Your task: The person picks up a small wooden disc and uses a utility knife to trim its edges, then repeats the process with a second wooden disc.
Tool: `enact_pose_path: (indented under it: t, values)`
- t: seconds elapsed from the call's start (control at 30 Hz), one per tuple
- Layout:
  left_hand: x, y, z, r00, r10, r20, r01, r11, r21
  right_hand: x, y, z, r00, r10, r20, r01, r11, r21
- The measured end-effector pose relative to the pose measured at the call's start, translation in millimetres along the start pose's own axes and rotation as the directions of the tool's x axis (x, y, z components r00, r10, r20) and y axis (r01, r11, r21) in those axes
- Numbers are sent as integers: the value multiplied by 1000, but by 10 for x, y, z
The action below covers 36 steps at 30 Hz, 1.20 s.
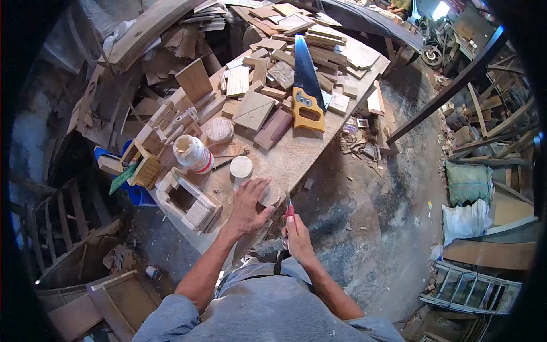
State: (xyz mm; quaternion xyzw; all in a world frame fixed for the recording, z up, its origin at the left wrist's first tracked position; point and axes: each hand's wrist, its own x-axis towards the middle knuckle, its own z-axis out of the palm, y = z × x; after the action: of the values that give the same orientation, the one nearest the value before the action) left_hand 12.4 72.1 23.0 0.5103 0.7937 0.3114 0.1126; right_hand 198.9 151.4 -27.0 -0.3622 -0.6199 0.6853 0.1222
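My left hand (249, 204) is on the bench edge, its fingers and thumb around a pale round wooden disc (272, 194), partly covering it. My right hand (297, 238) is closed around the red handle of a small tool (290, 208). Its short metal end points up beside the disc; whether it is a knife or a chisel I cannot make out. Just beyond my left hand sits another wooden disc (241, 167). A thin dark tool (229, 162) lies near it, next to an open white glue jar (194, 155) with a red-marked label.
A yellow-handled handsaw (308, 94) lies on piled wood offcuts at the back of the bench (302, 154). A hollow wooden block assembly (188, 199) stands at the left edge, near a blue bucket (139, 194). A dark post (447, 85) slants at right.
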Motion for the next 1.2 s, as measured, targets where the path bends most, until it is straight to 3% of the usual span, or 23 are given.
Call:
enact_pose_path:
  t: [0.13,0.23,0.73,0.83,0.9,0.97,1.0,1.2]
  values:
    - [-32,16,14,1000,-3,10,2,997,72,-4,-110,107,980,-174,-100,139,947,-288]
    - [-31,18,35,1000,7,-7,-6,997,80,6,-161,180,961,-240,-136,176,913,-367]
    - [-50,-60,84,999,49,-1,-49,999,20,98,-351,182,989,-80,-126,-9,813,-582]
    - [-88,-77,-16,998,36,60,-36,999,8,180,-306,-11,999,-30,-24,20,938,-347]
    - [-65,-95,-41,996,67,67,-68,998,7,115,-398,-20,994,74,-76,-87,978,-189]
    - [-54,-115,-43,996,46,75,-44,999,-24,2,-417,37,986,-5,-168,-33,975,-221]
    - [-41,-120,-47,996,35,81,-32,999,-38,41,-198,77,972,-140,-190,82,955,-285]
    - [-23,-67,-126,993,5,121,5,997,-83,40,-245,218,965,-209,-155,132,906,-401]
